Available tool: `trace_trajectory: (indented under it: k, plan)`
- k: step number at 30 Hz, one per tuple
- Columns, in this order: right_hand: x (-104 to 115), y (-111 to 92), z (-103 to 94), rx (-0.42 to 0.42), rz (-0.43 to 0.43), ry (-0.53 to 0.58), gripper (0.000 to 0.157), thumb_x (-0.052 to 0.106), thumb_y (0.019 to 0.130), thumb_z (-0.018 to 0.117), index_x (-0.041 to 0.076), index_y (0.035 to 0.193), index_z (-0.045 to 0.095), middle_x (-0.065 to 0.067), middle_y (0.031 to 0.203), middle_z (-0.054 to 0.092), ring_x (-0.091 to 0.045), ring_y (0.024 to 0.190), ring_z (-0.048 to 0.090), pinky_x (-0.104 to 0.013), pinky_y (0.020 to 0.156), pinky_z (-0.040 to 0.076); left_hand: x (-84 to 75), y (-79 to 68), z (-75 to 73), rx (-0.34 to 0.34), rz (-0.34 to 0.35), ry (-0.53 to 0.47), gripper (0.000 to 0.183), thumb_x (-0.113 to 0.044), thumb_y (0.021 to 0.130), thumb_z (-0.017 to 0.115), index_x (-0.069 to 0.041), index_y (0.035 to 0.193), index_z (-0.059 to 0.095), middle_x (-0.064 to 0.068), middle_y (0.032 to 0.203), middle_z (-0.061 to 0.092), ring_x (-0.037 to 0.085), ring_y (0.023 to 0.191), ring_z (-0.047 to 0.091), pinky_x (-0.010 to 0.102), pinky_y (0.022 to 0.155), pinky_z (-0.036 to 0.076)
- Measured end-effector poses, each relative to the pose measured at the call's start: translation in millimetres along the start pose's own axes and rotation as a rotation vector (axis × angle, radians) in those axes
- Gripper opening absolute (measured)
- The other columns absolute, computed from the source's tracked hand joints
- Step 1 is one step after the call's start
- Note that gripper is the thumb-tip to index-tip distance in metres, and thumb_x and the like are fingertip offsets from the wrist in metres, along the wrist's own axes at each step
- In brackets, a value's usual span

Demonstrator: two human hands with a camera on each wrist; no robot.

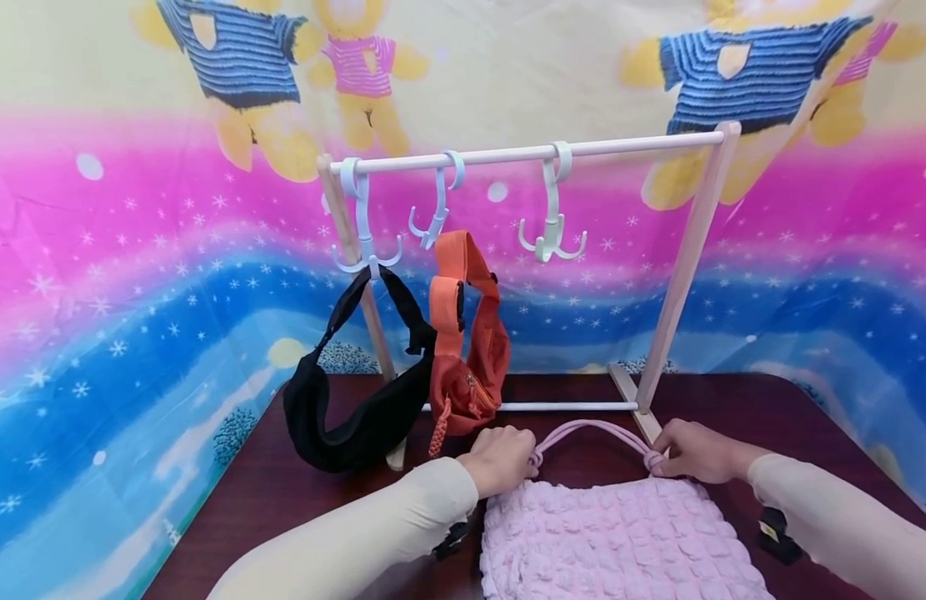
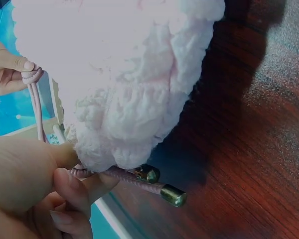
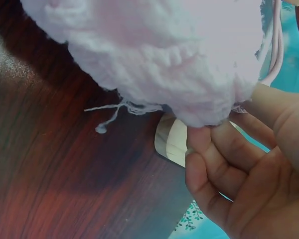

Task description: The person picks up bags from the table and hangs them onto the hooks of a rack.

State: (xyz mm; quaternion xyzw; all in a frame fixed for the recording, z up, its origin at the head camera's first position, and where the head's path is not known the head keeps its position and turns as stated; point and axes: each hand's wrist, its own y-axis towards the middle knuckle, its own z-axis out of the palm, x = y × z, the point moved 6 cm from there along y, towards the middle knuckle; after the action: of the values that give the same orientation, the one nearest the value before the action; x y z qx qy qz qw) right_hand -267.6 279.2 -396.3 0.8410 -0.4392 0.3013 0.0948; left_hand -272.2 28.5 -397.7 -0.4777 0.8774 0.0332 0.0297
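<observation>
A puffy pink handbag (image 1: 620,533) with a twin-cord handle (image 1: 583,423) is in front of me, its handle arching between my hands. My left hand (image 1: 500,458) grips the handle's left end at the bag's top corner. In the left wrist view, cord ends with gold metal caps (image 2: 173,195) stick out past the left hand's fingers (image 2: 72,189). At the opposite corner, my right hand (image 1: 698,450) pinches the handle's knotted end. In the right wrist view, loose white threads (image 3: 124,105) hang from the bag's edge beside the right hand's curled fingers (image 3: 209,181).
Behind the bag, a wooden rack (image 1: 680,267) stands on the dark table (image 1: 230,517). A black bag (image 1: 357,433) hangs from its left hook (image 1: 367,225). An orange waist bag (image 1: 470,358) hangs below the middle hook (image 1: 432,225). The right hook (image 1: 550,233) bears nothing.
</observation>
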Motion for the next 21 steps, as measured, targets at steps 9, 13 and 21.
trace_trajectory:
  k: [9,13,21]
  plan:
    - [3.6,-6.9,-8.1,-0.038,0.009,-0.015,0.010,0.019,0.093,0.071,0.015,0.085,0.076,0.015,0.067,0.054,0.004,0.055,0.045,-0.020,0.054,0.040,2.1,-3.6,-7.6,-0.026,0.016,-0.072,0.025,-0.034,0.093,0.074,-0.021,0.077,0.060,-0.007,0.067,0.059,0.011,0.061,0.059,0.030,0.055,0.041]
    - [6.1,-8.4,-11.8,-0.057,-0.003,-0.020,0.010,0.020,0.094,0.071,0.017,0.086,0.076,0.016,0.065,0.051,0.004,0.054,0.044,-0.020,0.053,0.039,3.2,-4.4,-9.6,-0.050,0.021,-0.076,0.026,-0.034,0.093,0.073,-0.021,0.077,0.058,-0.007,0.066,0.058,0.010,0.061,0.058,0.030,0.055,0.041]
    - [14.4,-10.8,-16.6,-0.070,0.001,0.008,0.014,0.023,0.095,0.071,0.012,0.093,0.079,0.010,0.067,0.061,0.004,0.056,0.047,-0.020,0.055,0.041,5.3,-7.4,-13.2,-0.076,0.021,-0.086,0.029,-0.034,0.093,0.073,-0.020,0.073,0.057,-0.006,0.062,0.056,0.009,0.056,0.054,0.028,0.051,0.039]
